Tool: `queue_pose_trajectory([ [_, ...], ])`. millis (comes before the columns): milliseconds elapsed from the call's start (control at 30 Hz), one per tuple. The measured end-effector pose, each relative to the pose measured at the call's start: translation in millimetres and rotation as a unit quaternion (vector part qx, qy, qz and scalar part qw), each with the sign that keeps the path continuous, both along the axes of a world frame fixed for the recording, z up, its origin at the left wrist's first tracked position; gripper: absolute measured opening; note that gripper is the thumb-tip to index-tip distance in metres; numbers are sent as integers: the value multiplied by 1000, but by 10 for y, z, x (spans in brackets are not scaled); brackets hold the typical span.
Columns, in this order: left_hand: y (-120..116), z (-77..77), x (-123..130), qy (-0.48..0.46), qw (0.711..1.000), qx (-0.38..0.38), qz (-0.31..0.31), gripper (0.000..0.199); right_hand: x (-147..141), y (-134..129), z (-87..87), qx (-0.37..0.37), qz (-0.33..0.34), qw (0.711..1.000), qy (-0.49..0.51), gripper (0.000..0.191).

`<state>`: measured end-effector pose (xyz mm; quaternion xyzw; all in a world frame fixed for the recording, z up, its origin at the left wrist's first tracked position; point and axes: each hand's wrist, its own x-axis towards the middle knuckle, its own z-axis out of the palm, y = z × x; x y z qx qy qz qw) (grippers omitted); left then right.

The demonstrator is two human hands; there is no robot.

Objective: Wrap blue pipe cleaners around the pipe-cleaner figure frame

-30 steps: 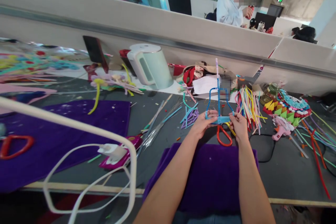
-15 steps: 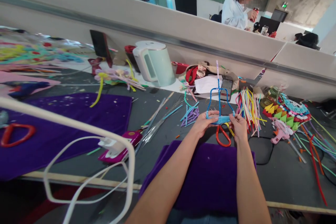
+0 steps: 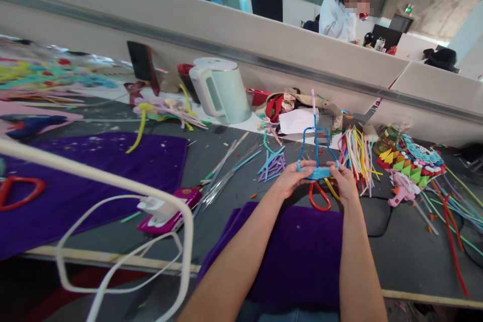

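A blue pipe-cleaner frame (image 3: 316, 147) stands upright between my hands, with a dark blue outline, a middle stem tipped in pale purple, and a light blue band along its bottom. My left hand (image 3: 292, 177) pinches the left end of that band. At the right end, my right hand (image 3: 344, 180) is closed on it with thumb and fingers. Just below the band lie red-handled scissors (image 3: 320, 197), partly hidden. A folded purple cloth (image 3: 298, 256) spreads under my forearms.
Bundled coloured pipe cleaners (image 3: 358, 158) and a pink glue gun (image 3: 403, 188) lie to the right. Short blue and purple pieces (image 3: 272, 165) are left of my hands. A kettle (image 3: 222, 90) stands behind. White cable (image 3: 184, 241) loops at left front. Beyond the partition is a person (image 3: 337, 17).
My hands and the blue frame stay almost in place, with the band tilted slightly more into view. The person beyond the partition has raised a red can toward the head.
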<state>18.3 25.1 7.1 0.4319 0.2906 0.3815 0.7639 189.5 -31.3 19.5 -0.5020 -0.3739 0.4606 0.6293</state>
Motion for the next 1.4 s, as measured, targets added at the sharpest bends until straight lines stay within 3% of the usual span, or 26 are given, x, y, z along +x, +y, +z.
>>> queue_pose_trajectory([
  [267,5,55,-54,-26,999,-4,-20,56,-15,39,-87,-11,-29,999,20,34],
  [633,56,-65,-9,-76,997,-26,0,46,-60,89,-161,23,-39,999,-10,27],
  [800,54,-99,59,-69,994,-66,60,35,-155,111,-168,42,-30,997,-53,28],
  [900,81,-80,46,-64,991,-61,105,32,-86,136,-197,37,-75,991,-100,32],
  [1033,134,-47,-18,-94,981,-75,152,28,209,142,-269,37,-247,943,-222,28],
  [1133,146,-32,-42,-135,973,-93,162,26,411,94,-299,16,-320,910,-263,26],
  [1233,140,-22,-37,-164,969,-95,161,26,483,34,-302,-19,-340,884,-320,23],
  [1400,154,-19,-33,-222,949,-98,200,25,448,28,-314,-98,-306,829,-457,20],
])
